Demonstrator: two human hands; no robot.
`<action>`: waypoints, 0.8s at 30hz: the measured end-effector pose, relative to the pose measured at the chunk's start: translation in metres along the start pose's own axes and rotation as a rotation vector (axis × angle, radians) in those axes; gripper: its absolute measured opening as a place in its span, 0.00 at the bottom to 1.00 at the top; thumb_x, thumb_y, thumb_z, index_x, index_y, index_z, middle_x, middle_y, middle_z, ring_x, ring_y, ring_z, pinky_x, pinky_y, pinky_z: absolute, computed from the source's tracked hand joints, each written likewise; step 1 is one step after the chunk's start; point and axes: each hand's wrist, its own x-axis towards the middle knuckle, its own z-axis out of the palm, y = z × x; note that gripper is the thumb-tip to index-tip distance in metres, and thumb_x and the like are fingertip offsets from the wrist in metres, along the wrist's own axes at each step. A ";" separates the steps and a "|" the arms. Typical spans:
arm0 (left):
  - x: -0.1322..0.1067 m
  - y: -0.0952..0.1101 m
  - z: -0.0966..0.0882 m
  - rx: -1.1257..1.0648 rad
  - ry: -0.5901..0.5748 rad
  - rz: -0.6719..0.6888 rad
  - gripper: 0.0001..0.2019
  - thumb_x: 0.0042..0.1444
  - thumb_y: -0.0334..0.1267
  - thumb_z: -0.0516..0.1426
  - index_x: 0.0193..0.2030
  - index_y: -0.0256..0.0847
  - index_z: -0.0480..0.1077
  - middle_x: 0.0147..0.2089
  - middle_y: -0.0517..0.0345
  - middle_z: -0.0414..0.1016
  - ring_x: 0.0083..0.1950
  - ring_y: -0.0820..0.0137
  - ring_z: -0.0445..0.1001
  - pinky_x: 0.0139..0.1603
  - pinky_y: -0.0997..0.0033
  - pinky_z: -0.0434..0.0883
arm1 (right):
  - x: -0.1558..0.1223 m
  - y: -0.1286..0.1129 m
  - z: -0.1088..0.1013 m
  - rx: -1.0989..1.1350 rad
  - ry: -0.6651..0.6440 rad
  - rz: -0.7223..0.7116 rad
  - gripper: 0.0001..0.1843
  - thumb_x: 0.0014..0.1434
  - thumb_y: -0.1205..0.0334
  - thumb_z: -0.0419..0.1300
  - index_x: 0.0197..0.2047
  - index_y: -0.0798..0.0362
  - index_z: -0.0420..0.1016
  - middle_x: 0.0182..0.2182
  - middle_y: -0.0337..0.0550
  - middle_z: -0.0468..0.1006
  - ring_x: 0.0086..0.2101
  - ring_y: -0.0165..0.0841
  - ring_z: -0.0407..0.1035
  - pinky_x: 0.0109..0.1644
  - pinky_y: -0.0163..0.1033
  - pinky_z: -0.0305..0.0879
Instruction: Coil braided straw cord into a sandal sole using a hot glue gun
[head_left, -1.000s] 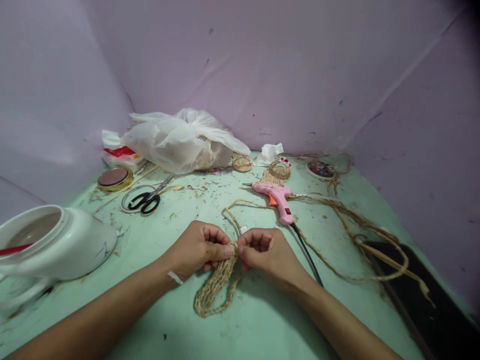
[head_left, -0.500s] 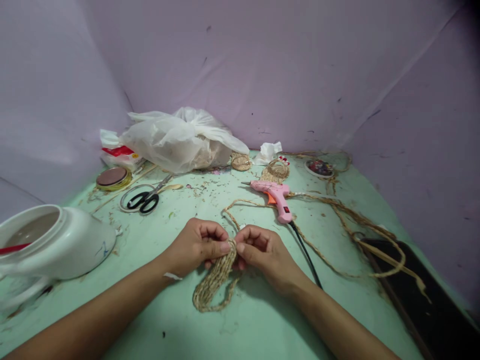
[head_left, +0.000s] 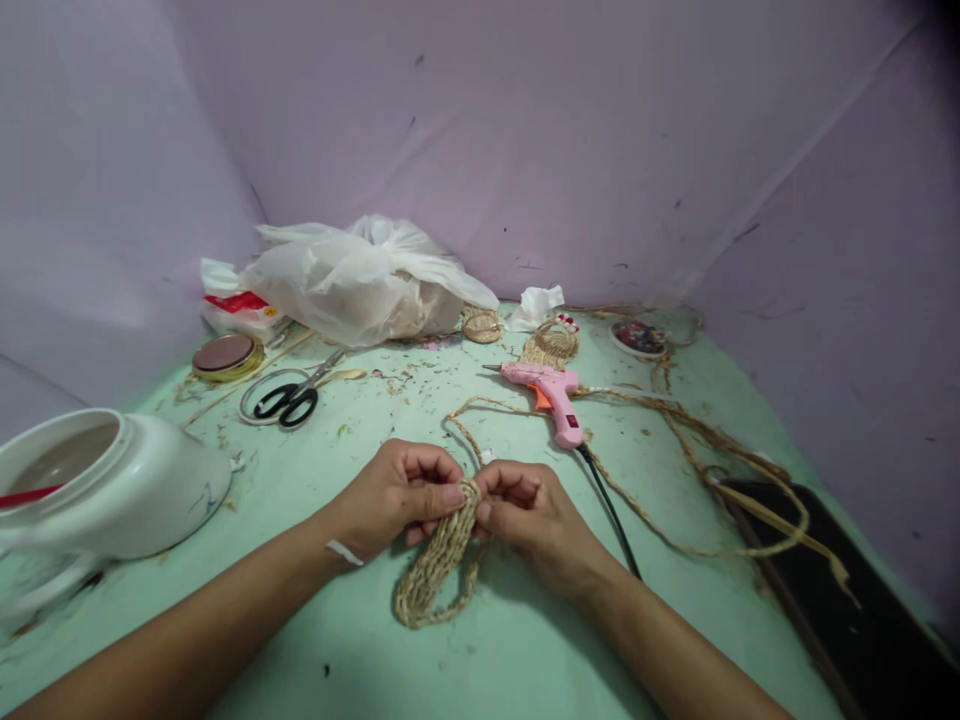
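A flat oval piece of coiled braided straw [head_left: 435,570] lies on the green table [head_left: 525,650] in front of me. My left hand [head_left: 397,495] pinches its upper end with thumb and fingers closed. My right hand [head_left: 525,510] is closed on the same end from the other side, fingers curled. A loose braided straw cord [head_left: 675,430] runs from the piece up and away to the right. A pink glue gun [head_left: 551,395] lies just beyond my right hand, its black cable [head_left: 607,505] passing under my right wrist.
Black scissors [head_left: 289,400] and a round tin lid [head_left: 225,355] lie at the left. A white jar [head_left: 112,485] lies on its side at the near left. A plastic bag [head_left: 360,280], small straw pieces [head_left: 551,345] and a bead dish [head_left: 640,337] stand at the back. A dark tray [head_left: 840,590] is at right.
Both hands stay closed on the top of the straw piece. The piece's lower loop has shifted slightly to the right under small finger movements.
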 end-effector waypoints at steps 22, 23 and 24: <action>-0.021 0.020 -0.009 0.701 0.423 0.130 0.09 0.49 0.41 0.56 0.29 0.37 0.73 0.23 0.62 0.70 0.25 0.77 0.63 0.25 0.78 0.59 | 0.002 0.002 -0.001 -0.285 0.353 0.126 0.14 0.40 0.54 0.67 0.19 0.54 0.70 0.12 0.35 0.69 0.13 0.25 0.60 0.18 0.32 0.56; -0.029 0.018 -0.010 0.762 0.414 0.113 0.08 0.49 0.40 0.56 0.29 0.37 0.73 0.25 0.61 0.71 0.27 0.75 0.65 0.28 0.77 0.61 | 0.000 0.001 -0.003 -0.367 0.363 0.118 0.13 0.40 0.56 0.67 0.16 0.54 0.70 0.10 0.35 0.67 0.13 0.24 0.57 0.17 0.31 0.52; -0.037 0.014 -0.010 0.811 0.401 0.101 0.08 0.49 0.40 0.56 0.30 0.38 0.73 0.27 0.60 0.72 0.29 0.74 0.67 0.30 0.76 0.62 | -0.002 0.000 -0.005 -0.481 0.365 0.105 0.14 0.40 0.56 0.67 0.14 0.54 0.70 0.09 0.34 0.66 0.12 0.24 0.55 0.17 0.32 0.48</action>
